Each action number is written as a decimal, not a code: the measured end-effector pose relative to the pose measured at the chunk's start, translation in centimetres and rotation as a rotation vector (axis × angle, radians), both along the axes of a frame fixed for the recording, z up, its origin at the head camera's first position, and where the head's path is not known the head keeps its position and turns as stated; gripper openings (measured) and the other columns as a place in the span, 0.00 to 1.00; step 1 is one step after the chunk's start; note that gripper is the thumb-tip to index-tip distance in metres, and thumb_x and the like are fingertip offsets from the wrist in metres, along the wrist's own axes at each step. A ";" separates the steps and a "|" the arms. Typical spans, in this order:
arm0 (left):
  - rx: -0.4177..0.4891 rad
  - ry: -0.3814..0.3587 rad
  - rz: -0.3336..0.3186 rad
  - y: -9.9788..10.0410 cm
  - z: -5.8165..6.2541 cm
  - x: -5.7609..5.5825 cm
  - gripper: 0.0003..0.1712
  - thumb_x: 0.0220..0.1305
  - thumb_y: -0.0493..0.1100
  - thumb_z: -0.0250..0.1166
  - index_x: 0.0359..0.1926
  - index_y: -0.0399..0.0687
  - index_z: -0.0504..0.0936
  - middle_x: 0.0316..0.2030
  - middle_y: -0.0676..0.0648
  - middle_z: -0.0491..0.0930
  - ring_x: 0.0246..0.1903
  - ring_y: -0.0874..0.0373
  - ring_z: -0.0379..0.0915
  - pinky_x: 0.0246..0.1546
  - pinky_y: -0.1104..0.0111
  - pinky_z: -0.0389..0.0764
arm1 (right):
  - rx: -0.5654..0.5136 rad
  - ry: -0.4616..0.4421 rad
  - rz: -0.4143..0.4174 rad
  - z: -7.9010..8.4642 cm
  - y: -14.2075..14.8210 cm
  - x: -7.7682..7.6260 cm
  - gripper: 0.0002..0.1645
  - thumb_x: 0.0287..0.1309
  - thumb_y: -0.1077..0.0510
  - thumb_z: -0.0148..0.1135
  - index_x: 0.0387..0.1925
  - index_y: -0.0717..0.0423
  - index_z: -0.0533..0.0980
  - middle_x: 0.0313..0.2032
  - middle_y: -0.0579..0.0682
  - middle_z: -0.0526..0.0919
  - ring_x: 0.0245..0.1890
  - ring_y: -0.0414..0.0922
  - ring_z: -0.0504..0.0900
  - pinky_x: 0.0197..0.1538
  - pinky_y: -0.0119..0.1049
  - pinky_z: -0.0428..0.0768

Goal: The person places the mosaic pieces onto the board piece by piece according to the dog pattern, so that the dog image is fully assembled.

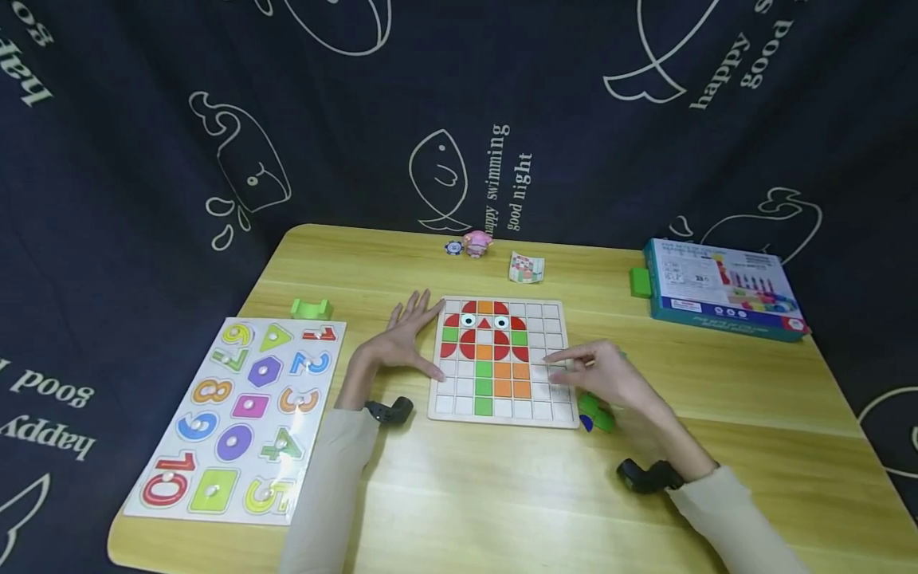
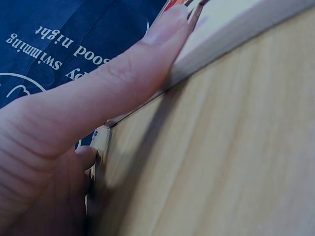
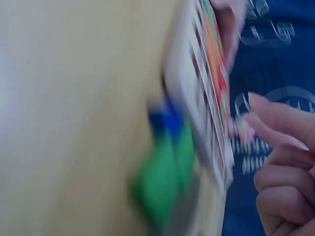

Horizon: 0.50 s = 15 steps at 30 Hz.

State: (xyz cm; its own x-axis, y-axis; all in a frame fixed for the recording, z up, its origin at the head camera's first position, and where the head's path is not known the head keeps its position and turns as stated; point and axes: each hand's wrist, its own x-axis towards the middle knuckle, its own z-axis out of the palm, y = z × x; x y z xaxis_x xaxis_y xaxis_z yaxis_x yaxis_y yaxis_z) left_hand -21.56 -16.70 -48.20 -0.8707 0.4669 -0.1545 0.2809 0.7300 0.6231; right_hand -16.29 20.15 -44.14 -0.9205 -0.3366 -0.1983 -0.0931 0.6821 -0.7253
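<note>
A white gridded mosaic board [image 1: 462,406] lies mid-table, with red, orange, green and white tiles forming a figure with two round eyes [image 1: 468,320]. Along the board's left edge my left hand [image 1: 394,343] is spread, thumb at the lower side and fingertips near the top corner. The left wrist view shows that thumb [image 2: 128,73] straight against the rim. My right hand [image 1: 606,375] hovers over the board's right edge. Its thumb and index finger are extended slightly apart with nothing visible between them, and the other fingers are curled. Green pieces [image 3: 162,182] and a blue piece [image 3: 170,118] lie beside the board, blurred.
A number-and-shape peg puzzle [image 1: 240,478] lies at the left, a green block [image 1: 311,308] behind it. At the back are a pink figurine [image 1: 476,243], a blue-white chip [image 1: 453,248] and a picture card [image 1: 527,268]. A boxed set [image 1: 724,287] and green block [image 1: 640,282] sit back right.
</note>
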 end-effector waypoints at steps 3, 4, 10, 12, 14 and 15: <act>0.000 0.000 0.002 0.0 -0.1 0.0 0.78 0.29 0.67 0.80 0.77 0.63 0.41 0.77 0.47 0.24 0.76 0.50 0.14 0.75 0.49 0.22 | 0.066 0.041 -0.107 0.3 3.6 -0.6 0.21 0.55 0.50 0.69 0.51 0.49 0.82 0.16 0.44 0.63 0.15 0.38 0.59 0.17 0.29 0.58; -0.002 -0.001 0.002 0.0 -0.2 0.0 0.78 0.29 0.68 0.79 0.77 0.63 0.41 0.77 0.47 0.24 0.76 0.50 0.13 0.75 0.49 0.22 | 0.080 0.036 -0.141 0.3 4.7 -0.9 0.23 0.56 0.50 0.68 0.53 0.50 0.80 0.16 0.44 0.62 0.15 0.38 0.59 0.17 0.29 0.57; 0.002 0.000 -0.004 -0.1 -0.5 -0.1 0.78 0.29 0.69 0.79 0.77 0.64 0.40 0.77 0.46 0.23 0.76 0.50 0.13 0.75 0.49 0.22 | 0.092 -0.039 -0.223 -0.7 8.7 -2.3 0.25 0.54 0.51 0.69 0.53 0.55 0.80 0.17 0.42 0.60 0.18 0.38 0.59 0.22 0.32 0.57; 0.008 0.002 -0.006 -0.1 -0.4 -0.1 0.78 0.29 0.69 0.79 0.77 0.64 0.40 0.77 0.46 0.23 0.76 0.49 0.13 0.75 0.49 0.22 | 0.100 -0.034 -0.221 -1.0 9.0 -2.5 0.23 0.53 0.49 0.70 0.50 0.54 0.81 0.17 0.42 0.60 0.19 0.39 0.59 0.23 0.32 0.57; 0.011 0.004 -0.007 -0.1 -0.4 -0.1 0.78 0.29 0.69 0.79 0.77 0.64 0.40 0.77 0.46 0.24 0.76 0.49 0.13 0.75 0.49 0.22 | 0.114 -0.019 -0.227 -1.3 9.2 -2.6 0.22 0.52 0.48 0.71 0.47 0.54 0.83 0.17 0.42 0.61 0.19 0.39 0.60 0.23 0.33 0.58; 0.010 0.005 -0.009 -0.1 -0.4 -0.1 0.78 0.29 0.69 0.78 0.77 0.64 0.40 0.77 0.46 0.24 0.76 0.49 0.13 0.75 0.48 0.22 | 0.126 -0.003 -0.232 -1.4 9.2 -2.6 0.22 0.51 0.47 0.72 0.45 0.54 0.83 0.17 0.43 0.62 0.19 0.39 0.60 0.22 0.33 0.58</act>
